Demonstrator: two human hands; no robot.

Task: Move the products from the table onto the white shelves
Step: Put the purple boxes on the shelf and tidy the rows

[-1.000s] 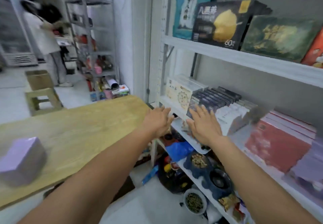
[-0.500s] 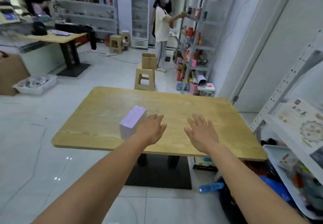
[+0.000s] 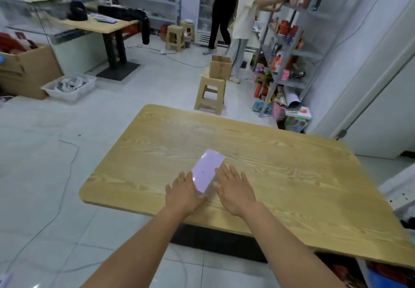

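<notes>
A pale purple box [image 3: 207, 169] lies on the wooden table [image 3: 280, 175], near its front edge. My left hand [image 3: 184, 192] is against the box's left side, fingers straight. On the box's right side is my right hand [image 3: 234, 190], flat with its fingers spread and the thumb at the near corner. Neither hand curls round the box. Only a corner of the white shelves [image 3: 399, 194] shows at the right edge.
A beige stool [image 3: 210, 94] with a cardboard box [image 3: 220, 67] stands beyond the table. Two people stand at a metal rack [image 3: 289, 47] at the back right. A white bin [image 3: 69, 86] and cable lie on the floor to the left.
I turned from the shelves to the table. Both hands have come in from apart to either side of the purple box.
</notes>
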